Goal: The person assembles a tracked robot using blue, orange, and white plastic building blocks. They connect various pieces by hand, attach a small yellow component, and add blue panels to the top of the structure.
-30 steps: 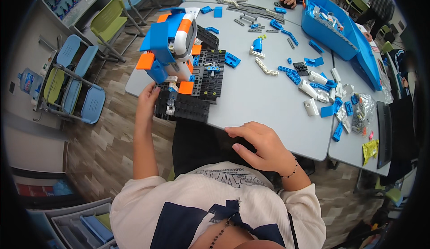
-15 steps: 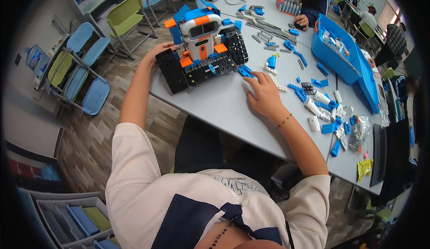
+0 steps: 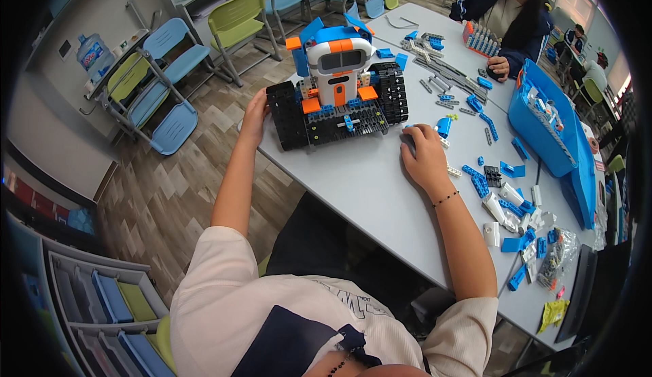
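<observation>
Touching the toy robot's (image 3: 339, 82) black track with my left hand (image 3: 256, 114), fingers loosely open, at the tabletop's (image 3: 370, 187) left edge; my right hand (image 3: 422, 156) rests flat, gripping nothing, beside scattered blue bricks (image 3: 506, 204).

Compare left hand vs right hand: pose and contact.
The left hand is at the table edge, touching the toy robot at its black left track. The right hand lies palm-down on the tabletop, beside loose blue pieces. Neither holds anything lifted.
</observation>
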### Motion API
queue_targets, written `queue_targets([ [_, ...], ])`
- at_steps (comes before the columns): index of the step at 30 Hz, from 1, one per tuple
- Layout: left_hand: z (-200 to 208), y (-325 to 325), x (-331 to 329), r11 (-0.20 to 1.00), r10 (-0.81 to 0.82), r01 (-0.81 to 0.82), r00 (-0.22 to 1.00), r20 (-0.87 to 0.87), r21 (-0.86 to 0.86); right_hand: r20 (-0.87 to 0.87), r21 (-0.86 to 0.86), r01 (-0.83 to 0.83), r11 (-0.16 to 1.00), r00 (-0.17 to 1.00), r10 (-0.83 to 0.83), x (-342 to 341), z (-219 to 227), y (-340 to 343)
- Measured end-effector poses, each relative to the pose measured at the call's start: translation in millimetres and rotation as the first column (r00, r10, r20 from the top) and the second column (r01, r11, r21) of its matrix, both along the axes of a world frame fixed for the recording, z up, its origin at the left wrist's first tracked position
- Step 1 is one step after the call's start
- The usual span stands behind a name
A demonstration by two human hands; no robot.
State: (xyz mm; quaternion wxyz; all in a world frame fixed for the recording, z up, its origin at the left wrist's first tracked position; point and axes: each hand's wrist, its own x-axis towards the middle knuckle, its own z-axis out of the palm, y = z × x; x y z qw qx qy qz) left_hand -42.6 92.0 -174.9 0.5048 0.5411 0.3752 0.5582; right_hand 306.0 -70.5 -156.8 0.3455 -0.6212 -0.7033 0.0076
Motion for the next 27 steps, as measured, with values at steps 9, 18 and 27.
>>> queue_targets([
  [9,-20,15,-14,0.999,0.05,-0.05,0.998,0.045,0.007,-0.272,0.165,0.039,0.985,0.962,0.007,25,-11,13],
  [18,-15,15,-16,0.996,-0.084,0.081,0.994,0.073,0.048,-0.583,0.036,0.069,0.997,0.811,-0.035,63,-7,13],
  [27,-2,6,-12,0.988,-0.147,0.146,0.989,0.011,0.043,-0.921,-0.082,-0.05,0.995,0.384,-0.056,40,33,5],
])
